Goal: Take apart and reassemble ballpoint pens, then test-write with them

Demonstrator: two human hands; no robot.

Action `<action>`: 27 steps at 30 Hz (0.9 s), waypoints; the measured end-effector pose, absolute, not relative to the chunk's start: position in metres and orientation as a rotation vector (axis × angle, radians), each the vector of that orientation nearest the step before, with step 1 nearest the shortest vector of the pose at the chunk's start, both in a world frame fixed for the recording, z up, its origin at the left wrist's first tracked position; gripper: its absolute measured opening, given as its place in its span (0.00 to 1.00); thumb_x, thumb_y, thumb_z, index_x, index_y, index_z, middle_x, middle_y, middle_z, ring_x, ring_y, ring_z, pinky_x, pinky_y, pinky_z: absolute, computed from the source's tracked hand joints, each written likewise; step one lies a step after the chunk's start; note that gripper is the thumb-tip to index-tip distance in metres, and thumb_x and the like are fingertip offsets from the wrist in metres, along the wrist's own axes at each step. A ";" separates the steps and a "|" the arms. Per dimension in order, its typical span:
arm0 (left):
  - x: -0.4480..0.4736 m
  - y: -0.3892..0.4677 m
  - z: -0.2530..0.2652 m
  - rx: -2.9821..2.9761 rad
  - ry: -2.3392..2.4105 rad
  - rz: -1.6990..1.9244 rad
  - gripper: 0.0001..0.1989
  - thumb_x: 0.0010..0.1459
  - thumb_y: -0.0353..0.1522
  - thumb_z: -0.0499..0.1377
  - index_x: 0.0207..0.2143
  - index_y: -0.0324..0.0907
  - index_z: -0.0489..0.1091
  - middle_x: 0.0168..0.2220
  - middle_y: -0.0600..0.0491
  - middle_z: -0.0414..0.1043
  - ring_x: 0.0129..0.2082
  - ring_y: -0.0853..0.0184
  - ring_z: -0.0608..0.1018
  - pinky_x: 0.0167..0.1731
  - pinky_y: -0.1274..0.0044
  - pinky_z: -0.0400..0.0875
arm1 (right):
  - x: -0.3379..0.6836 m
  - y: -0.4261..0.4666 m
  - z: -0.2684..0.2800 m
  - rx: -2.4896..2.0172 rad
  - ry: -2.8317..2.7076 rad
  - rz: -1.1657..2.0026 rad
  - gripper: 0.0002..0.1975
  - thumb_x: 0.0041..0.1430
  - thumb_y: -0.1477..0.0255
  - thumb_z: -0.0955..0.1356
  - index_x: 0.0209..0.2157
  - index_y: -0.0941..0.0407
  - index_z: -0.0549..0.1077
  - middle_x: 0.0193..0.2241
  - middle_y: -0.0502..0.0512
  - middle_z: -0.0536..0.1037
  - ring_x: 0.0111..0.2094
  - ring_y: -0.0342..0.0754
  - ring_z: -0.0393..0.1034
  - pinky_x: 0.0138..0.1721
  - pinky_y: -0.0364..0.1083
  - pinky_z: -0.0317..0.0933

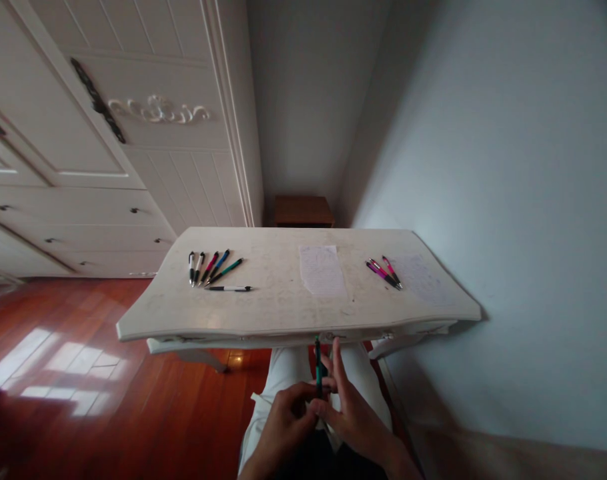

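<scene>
The person wears white, loose-cut trousers (289, 372) of plain, smooth-looking cloth, both legs showing soft folds and grey shading. At the outer side of the left thigh the same white fabric juts out in a small pointed fold (256, 399). Lower down, across the lap, lies a patch of black or very dark cloth (311, 461), too dim to tell its cut. The left hand (289, 417) and right hand (352, 408) are bare, with slender fingers, and the wrists are uncovered too.
</scene>
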State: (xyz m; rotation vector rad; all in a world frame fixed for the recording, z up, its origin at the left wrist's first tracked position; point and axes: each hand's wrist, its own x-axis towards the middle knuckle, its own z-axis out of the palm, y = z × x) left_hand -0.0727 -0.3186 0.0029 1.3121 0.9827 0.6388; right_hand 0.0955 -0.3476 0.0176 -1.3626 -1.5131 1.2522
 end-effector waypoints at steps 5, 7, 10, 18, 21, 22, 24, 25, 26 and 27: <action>-0.065 -0.312 -0.003 0.918 0.937 0.805 0.21 0.44 0.45 0.69 0.31 0.37 0.74 0.30 0.48 0.76 0.32 0.62 0.76 0.34 0.75 0.69 | 0.099 -0.341 0.022 -1.317 -1.660 1.349 0.34 0.62 0.62 0.68 0.66 0.49 0.54 0.59 0.60 0.68 0.59 0.56 0.64 0.60 0.58 0.57; -0.064 -0.310 -0.006 0.847 0.963 0.854 0.21 0.42 0.44 0.71 0.30 0.38 0.72 0.28 0.51 0.74 0.30 0.65 0.75 0.32 0.77 0.68 | 0.101 -0.336 0.025 -1.329 -1.689 1.320 0.28 0.61 0.60 0.69 0.61 0.51 0.65 0.57 0.60 0.71 0.58 0.58 0.65 0.60 0.58 0.58; -0.064 -0.304 -0.009 0.848 1.003 0.886 0.19 0.43 0.43 0.71 0.30 0.39 0.71 0.25 0.55 0.70 0.24 0.72 0.70 0.25 0.81 0.62 | 0.102 -0.327 0.027 -1.340 -1.683 1.213 0.22 0.61 0.59 0.68 0.54 0.51 0.74 0.51 0.60 0.76 0.52 0.58 0.71 0.53 0.55 0.65; -0.073 -0.288 0.003 0.896 1.010 0.831 0.21 0.43 0.44 0.70 0.33 0.38 0.75 0.27 0.53 0.70 0.24 0.72 0.68 0.24 0.80 0.63 | 0.111 -0.310 0.027 -1.332 -1.651 0.972 0.12 0.64 0.63 0.66 0.40 0.52 0.81 0.34 0.58 0.81 0.37 0.52 0.76 0.39 0.48 0.69; -0.079 -0.285 0.005 0.859 1.044 0.939 0.22 0.45 0.43 0.70 0.39 0.39 0.75 0.28 0.53 0.71 0.23 0.73 0.67 0.25 0.80 0.64 | 0.117 -0.307 0.027 -1.344 -1.598 0.950 0.11 0.64 0.64 0.66 0.39 0.53 0.79 0.34 0.57 0.80 0.37 0.51 0.75 0.40 0.47 0.67; -0.082 -0.283 0.005 0.848 1.054 0.984 0.21 0.46 0.43 0.69 0.39 0.39 0.75 0.28 0.53 0.71 0.23 0.73 0.67 0.24 0.80 0.63 | 0.120 -0.307 0.027 -1.349 -1.568 0.955 0.12 0.65 0.64 0.65 0.38 0.53 0.78 0.33 0.56 0.80 0.37 0.51 0.75 0.40 0.46 0.66; -0.086 -0.280 0.005 0.860 1.055 1.049 0.18 0.48 0.43 0.68 0.34 0.38 0.75 0.27 0.53 0.70 0.22 0.74 0.66 0.23 0.80 0.62 | 0.124 -0.306 0.028 -1.366 -1.509 0.982 0.13 0.65 0.62 0.64 0.36 0.54 0.77 0.32 0.55 0.79 0.35 0.50 0.74 0.39 0.46 0.65; -0.088 -0.278 0.005 0.870 1.053 1.072 0.17 0.49 0.42 0.68 0.32 0.37 0.74 0.27 0.53 0.70 0.22 0.74 0.66 0.23 0.80 0.62 | 0.127 -0.305 0.030 -1.370 -1.489 1.001 0.14 0.66 0.62 0.64 0.34 0.55 0.76 0.30 0.55 0.78 0.34 0.49 0.73 0.39 0.46 0.65; -0.090 -0.276 0.005 0.873 1.051 1.091 0.16 0.50 0.42 0.67 0.32 0.37 0.74 0.27 0.53 0.71 0.22 0.74 0.67 0.23 0.80 0.62 | 0.129 -0.305 0.031 -1.366 -1.473 1.024 0.16 0.66 0.61 0.63 0.32 0.55 0.75 0.29 0.54 0.77 0.33 0.49 0.73 0.38 0.45 0.64; -0.091 -0.275 0.005 0.870 1.051 1.104 0.16 0.51 0.42 0.67 0.34 0.38 0.74 0.27 0.52 0.71 0.22 0.74 0.67 0.23 0.80 0.63 | 0.131 -0.304 0.033 -1.357 -1.461 1.047 0.17 0.67 0.60 0.62 0.30 0.55 0.73 0.27 0.54 0.76 0.32 0.48 0.72 0.37 0.45 0.63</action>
